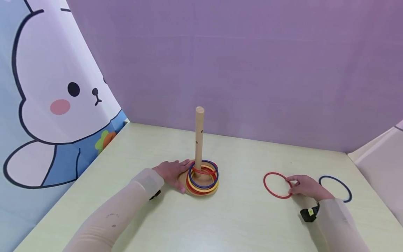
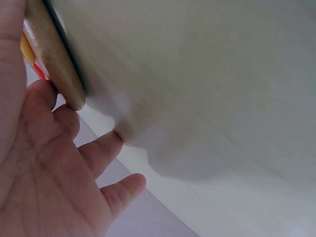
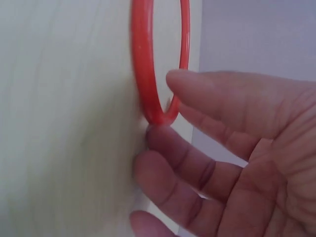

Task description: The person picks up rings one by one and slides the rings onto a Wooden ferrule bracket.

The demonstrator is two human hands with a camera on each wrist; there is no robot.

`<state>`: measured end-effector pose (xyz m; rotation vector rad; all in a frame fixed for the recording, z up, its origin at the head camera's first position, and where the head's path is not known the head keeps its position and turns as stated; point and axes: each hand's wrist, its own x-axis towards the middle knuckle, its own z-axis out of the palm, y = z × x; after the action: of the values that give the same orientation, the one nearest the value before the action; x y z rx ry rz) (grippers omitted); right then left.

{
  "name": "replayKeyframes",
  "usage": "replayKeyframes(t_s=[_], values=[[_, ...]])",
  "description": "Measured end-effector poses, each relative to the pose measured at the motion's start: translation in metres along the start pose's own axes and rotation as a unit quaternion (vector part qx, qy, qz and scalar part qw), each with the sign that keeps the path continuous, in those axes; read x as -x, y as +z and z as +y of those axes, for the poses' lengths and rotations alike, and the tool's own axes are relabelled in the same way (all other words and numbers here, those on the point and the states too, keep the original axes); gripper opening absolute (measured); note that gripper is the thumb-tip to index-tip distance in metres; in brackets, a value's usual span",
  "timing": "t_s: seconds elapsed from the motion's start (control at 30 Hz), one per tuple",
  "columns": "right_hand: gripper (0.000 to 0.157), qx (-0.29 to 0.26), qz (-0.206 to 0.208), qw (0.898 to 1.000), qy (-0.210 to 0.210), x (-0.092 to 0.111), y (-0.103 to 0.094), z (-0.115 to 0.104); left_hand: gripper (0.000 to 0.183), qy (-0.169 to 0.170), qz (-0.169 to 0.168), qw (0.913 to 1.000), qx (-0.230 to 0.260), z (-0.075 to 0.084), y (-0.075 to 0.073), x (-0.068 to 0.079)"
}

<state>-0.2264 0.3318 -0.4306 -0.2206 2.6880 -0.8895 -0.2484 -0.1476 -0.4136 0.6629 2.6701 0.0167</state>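
Observation:
A wooden peg stand [image 1: 199,140] rises upright from a round base, with several red, yellow and blue rings around its foot. One blue ring [image 1: 217,174] leans tilted over the others. My left hand [image 1: 172,173] grips the left rim of the base, thumb at the front and fingers toward the back; in the left wrist view the base's edge [image 2: 61,64] meets the bent fingers. On the right, my right hand [image 1: 305,186] pinches the right side of a red ring [image 1: 267,185] between thumb and fingers. The right wrist view shows this red ring [image 3: 144,59] close to the tabletop.
Another blue ring [image 1: 349,192] lies on the pale table [image 1: 239,217] just right of my right hand, partly behind it. A purple cloth [image 1: 239,70] hangs along the back edge. A cartoon-printed cloth [image 1: 41,115] stands at the left, and a pale cloth [image 1: 381,168] at the right.

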Motion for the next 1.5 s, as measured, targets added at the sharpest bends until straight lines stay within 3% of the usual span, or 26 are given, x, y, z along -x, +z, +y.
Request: replayKeyframes(t_s=[0.17, 0.4, 0.57, 0.93, 1.37, 1.5], values=[[0.048, 0.001, -0.003, 1.0, 0.017, -0.003, 0.002, -0.001, 0.106, -0.003, 0.0, 1.0, 0.0, 0.0, 0.0, 0.0], [0.061, 0.006, -0.004, 0.998, 0.063, -0.007, 0.007, -0.003, 0.105, -0.002, 0.002, 1.0, 0.003, 0.001, -0.001, -0.001], [0.058, -0.014, 0.009, 0.995, 0.096, -0.008, 0.011, -0.008, 0.105, -0.003, 0.002, 1.0, -0.001, 0.0, 0.0, -0.001], [0.068, -0.054, 0.009, 0.991, 0.119, -0.011, 0.01, -0.012, 0.105, 0.005, 0.005, 1.0, -0.003, 0.001, -0.001, 0.001], [0.065, -0.085, 0.001, 0.986, 0.141, -0.013, 0.009, -0.008, 0.105, 0.004, 0.008, 1.0, 0.0, 0.0, 0.0, -0.001], [0.053, -0.091, 0.002, 0.985, 0.145, -0.015, 0.009, -0.01, 0.104, 0.002, 0.006, 1.0, 0.008, -0.001, 0.001, -0.001]])
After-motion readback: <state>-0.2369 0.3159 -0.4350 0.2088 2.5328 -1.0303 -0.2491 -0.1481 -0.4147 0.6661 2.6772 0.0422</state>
